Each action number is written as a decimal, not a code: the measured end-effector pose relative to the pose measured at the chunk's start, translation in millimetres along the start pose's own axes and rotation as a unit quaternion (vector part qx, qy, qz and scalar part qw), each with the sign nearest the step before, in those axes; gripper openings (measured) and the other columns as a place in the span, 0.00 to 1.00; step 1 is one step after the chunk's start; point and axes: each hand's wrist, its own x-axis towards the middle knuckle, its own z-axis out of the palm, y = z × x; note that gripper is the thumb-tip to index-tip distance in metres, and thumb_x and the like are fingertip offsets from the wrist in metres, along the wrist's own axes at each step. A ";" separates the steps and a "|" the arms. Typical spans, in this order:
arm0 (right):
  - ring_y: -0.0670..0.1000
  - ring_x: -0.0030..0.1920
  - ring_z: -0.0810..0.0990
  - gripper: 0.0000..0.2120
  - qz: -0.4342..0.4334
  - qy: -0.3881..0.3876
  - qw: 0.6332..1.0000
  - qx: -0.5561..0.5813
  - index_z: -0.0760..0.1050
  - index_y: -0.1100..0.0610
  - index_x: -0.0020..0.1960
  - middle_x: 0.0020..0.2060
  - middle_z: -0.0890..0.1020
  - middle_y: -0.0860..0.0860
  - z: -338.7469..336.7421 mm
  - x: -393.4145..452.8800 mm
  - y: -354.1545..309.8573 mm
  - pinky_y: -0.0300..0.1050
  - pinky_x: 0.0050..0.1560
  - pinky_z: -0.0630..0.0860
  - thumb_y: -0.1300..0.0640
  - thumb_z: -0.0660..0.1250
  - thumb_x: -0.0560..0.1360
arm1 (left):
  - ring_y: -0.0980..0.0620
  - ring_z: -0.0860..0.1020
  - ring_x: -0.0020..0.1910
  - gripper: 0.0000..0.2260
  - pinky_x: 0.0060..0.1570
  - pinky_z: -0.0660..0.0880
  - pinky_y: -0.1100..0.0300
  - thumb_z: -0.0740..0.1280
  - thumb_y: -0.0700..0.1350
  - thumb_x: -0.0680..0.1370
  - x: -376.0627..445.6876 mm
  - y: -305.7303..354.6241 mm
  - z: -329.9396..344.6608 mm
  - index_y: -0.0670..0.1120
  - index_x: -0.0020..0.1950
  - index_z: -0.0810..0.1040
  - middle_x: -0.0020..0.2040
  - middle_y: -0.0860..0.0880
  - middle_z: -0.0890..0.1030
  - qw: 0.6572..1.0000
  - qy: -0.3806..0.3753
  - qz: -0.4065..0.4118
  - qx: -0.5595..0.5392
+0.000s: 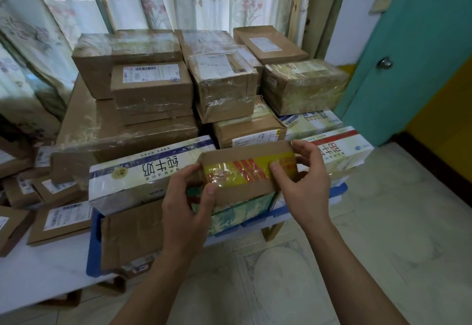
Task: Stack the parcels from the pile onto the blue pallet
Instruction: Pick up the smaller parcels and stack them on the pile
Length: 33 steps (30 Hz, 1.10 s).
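Both hands grip a small cardboard parcel [246, 171] with yellow tape, left hand [187, 198] at its left end, right hand [302, 180] at its right, above stacked parcels [153, 87] on the blue pallet [93, 243]

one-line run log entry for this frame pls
phase: placing | hands: left and right grip taped parcel | location: over stack front | blue pallet: loaded

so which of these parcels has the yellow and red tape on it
The small brown parcel held between both hands, left hand and right hand; the other brown parcels carry only clear tape or white labels.
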 end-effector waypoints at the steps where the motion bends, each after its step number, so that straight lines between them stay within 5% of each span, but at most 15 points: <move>1: 0.36 0.57 0.75 0.22 0.006 0.005 1.000 0.006 0.73 0.46 0.66 0.58 0.78 0.38 -1.6 2.6 -2.9 0.29 0.46 0.76 0.53 0.77 0.75 | 0.50 0.79 0.58 0.23 0.49 0.81 0.53 0.63 0.60 0.79 -0.8 3.5 -0.3 0.48 0.69 0.73 0.60 0.48 0.79 1.000 -0.008 -0.002 -0.001; 5: 0.36 0.57 0.75 0.14 0.013 -0.021 0.999 -0.040 0.79 0.47 0.60 0.56 0.80 0.41 -0.8 12.9 -2.8 0.39 0.52 0.78 0.50 0.75 0.76 | 0.52 0.78 0.57 0.24 0.45 0.78 0.66 0.63 0.63 0.77 -3.8 5.7 3.3 0.52 0.69 0.72 0.62 0.48 0.77 0.999 -0.026 -0.025 -0.015; 11: 0.47 0.70 0.72 0.18 0.020 -0.117 0.989 -0.091 0.81 0.48 0.62 0.70 0.76 0.48 11.7 28.2 9.3 0.52 0.68 0.74 0.55 0.74 0.73 | 0.54 0.76 0.61 0.33 0.49 0.79 0.62 0.67 0.66 0.76 1.3 -7.1 8.9 0.50 0.76 0.68 0.66 0.51 0.73 0.994 -0.062 -0.091 0.014; 17: 0.49 0.74 0.66 0.28 0.001 -0.188 0.972 -0.141 0.77 0.49 0.69 0.75 0.69 0.48 7.5 27.7 18.6 0.38 0.69 0.65 0.66 0.72 0.72 | 0.55 0.75 0.63 0.34 0.57 0.80 0.53 0.68 0.61 0.75 2.8 -15.2 16.0 0.48 0.77 0.67 0.70 0.50 0.71 0.990 -0.051 -0.132 -0.008; 33: 0.50 0.78 0.60 0.36 -0.070 -0.156 0.972 -0.162 0.68 0.51 0.76 0.78 0.63 0.49 2.9 -0.1 17.1 0.47 0.75 0.63 0.66 0.71 0.70 | 0.58 0.73 0.67 0.34 0.63 0.78 0.50 0.67 0.69 0.71 -9.2 -28.1 -5.0 0.59 0.74 0.65 0.71 0.55 0.70 0.987 -0.077 -0.128 -0.055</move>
